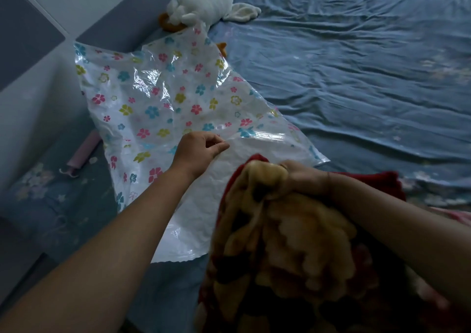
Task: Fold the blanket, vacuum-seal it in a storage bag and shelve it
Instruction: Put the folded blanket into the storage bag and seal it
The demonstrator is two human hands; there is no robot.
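Nearest the camera, the blanket (293,256), a thick plush in red and gold, lies bunched at the lower right edge of the bed. Its far end overlaps the near, plain white part of the storage bag (158,98).

The right hand (303,177) is closed tight round a gathered fold at that far end of the blanket. The fingers are curled under and buried in the pile, the knuckles on top.

Just to the left and slightly farther out, the left hand (198,151) rests on the bag. Its fingers are curled and the thumb and forefinger are drawn together at the plastic film, pinching it near the line where the plain white strip meets the flowered print.

The bag lies mostly flat and crinkled on the bed, running diagonally away to the left. It is translucent, with pink, blue and yellow-green flowers, and its far corner is lifted.

Left of the bag a small pink cylinder (84,151) lies on the bedding. The wrinkled blue sheet (356,77) spreads away to the right.

Beyond the bag's far corner a white plush toy (204,3) with orange parts lies on the sheet. Grey padded headboard panels (30,26) stand at the far left.
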